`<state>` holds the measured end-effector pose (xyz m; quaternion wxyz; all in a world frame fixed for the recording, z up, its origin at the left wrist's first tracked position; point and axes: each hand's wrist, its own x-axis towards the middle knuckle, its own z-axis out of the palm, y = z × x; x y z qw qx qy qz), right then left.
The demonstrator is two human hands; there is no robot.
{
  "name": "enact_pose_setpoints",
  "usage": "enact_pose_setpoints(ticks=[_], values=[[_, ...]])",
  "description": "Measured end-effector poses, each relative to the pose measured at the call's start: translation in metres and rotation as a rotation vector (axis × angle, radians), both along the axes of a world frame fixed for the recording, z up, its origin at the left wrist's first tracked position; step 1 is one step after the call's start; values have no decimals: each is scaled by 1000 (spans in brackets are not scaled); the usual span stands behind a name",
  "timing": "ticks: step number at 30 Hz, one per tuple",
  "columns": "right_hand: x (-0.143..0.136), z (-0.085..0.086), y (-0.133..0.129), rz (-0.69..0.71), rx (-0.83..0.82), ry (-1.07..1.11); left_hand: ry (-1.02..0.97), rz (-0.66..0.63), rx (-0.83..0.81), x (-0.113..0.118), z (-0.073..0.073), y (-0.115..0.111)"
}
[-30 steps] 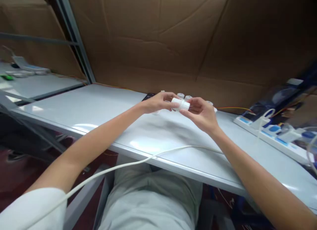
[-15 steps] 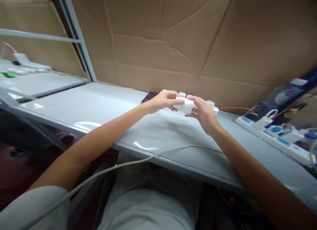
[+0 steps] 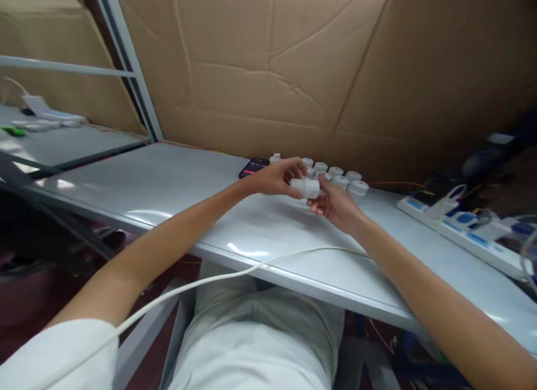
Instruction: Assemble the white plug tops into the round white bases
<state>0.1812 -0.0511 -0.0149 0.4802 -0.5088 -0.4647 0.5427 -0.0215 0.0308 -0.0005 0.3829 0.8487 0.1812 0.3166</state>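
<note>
A white cylindrical piece (image 3: 306, 188) is held above the grey table between both hands. My left hand (image 3: 283, 177) curls its fingers and thumb round the piece's left end. On its right end my right hand (image 3: 333, 202) has thumb and fingers closed, the lower fingers curled under. Just behind the hands, several round white pieces (image 3: 353, 175) stand in rows on the table, partly hidden by the fingers. A black phone-like device (image 3: 254, 167) with a lit pink strip lies left of them.
The grey table (image 3: 201, 183) backs onto a cardboard wall (image 3: 268, 88). A white power strip (image 3: 465, 233) with plugs lies at the right. A pale cable (image 3: 235, 274) crosses the table's front edge. A metal frame post (image 3: 134, 71) stands at the left.
Both hands have turned the white piece and brought it slightly lower. My right hand's fingers have curled in beneath it, and more of the round white pieces now show behind.
</note>
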Motion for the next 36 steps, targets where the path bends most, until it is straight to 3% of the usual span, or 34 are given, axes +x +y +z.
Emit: enact_pose_setpoints(ticks=[3,6,13,20,24,28,36], values=[[3,0,-1,42,117,-85,46,62,10,-1,-2,-1],[4,1,-2,30,206,-226,33,37,39,1,-4,-3],[3,-2,-2,-30,272,-335,109,112,338,5,-5,-8],[4,-10,0,-151,346,-543,251,76,504,11,-11,-20],[5,-5,-2,-128,413,-563,248,153,345,14,-15,-21],[7,1,-4,7,395,-521,129,146,112,12,-14,-17],[1,-1,-7,-135,420,-547,84,235,156,13,-5,-25]])
